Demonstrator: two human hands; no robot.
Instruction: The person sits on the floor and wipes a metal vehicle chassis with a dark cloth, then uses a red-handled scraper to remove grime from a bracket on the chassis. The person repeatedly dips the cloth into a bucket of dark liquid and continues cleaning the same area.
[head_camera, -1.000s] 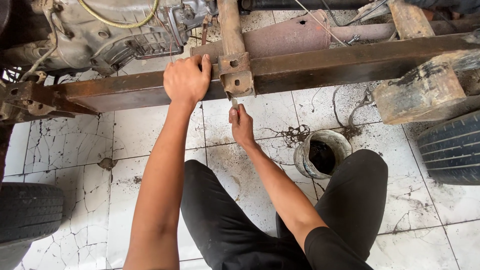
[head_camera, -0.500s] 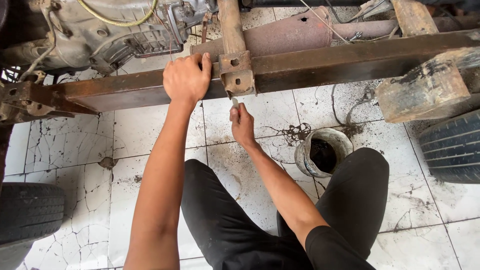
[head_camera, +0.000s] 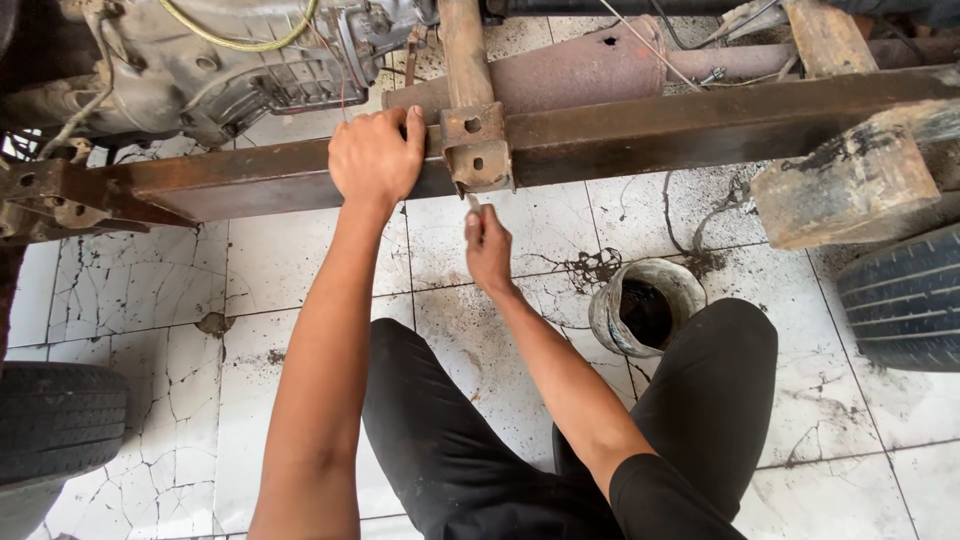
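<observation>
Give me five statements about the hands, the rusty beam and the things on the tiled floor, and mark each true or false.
1. The left hand rests on the rusty beam. True.
2. The right hand grips the beam from above. False: it is below the bracket, holding a small tool.
3. A dirty bucket stands on the floor. True.
4. The floor tiles are whole and clean. False: cracked and stained.
5. A tyre lies at the right edge. True.
</observation>
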